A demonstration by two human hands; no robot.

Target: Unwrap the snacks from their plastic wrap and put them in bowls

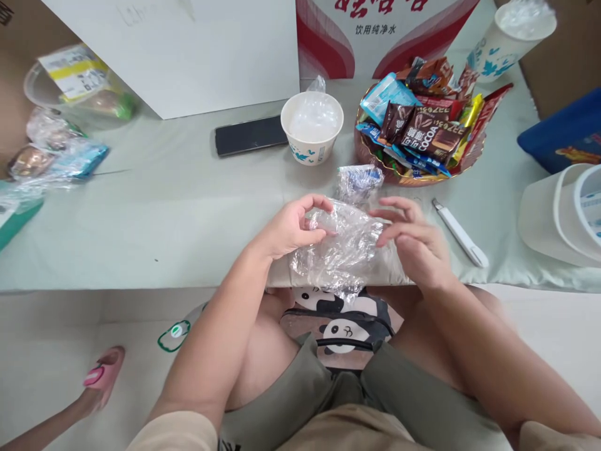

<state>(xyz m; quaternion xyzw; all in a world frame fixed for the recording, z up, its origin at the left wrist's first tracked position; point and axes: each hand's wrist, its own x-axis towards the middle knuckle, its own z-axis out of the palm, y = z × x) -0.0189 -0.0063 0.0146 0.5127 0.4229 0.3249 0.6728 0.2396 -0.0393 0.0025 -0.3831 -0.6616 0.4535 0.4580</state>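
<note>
A crumpled sheet of clear plastic, which looks like a thin bag (345,244), hangs over the table's front edge. My left hand (295,227) is curled around its left side, with plastic between thumb and fingers. At the right side of the plastic is my right hand (416,241), its fingers apart and their tips close to the edge; whether they touch it I cannot tell. Just beyond the plastic lies a small blue-and-white packet (360,181) in clear wrap. A white utility knife (460,233) rests to the right of my right hand.
A paper cup (312,131) with plastic inside stands by a black phone (251,136). Wrapped snacks fill a gold-rimmed bowl (422,180). White containers (539,216) are at right, another cup (500,53) behind. Wrapped items (56,153) lie left; a white box (211,56) stands at the back.
</note>
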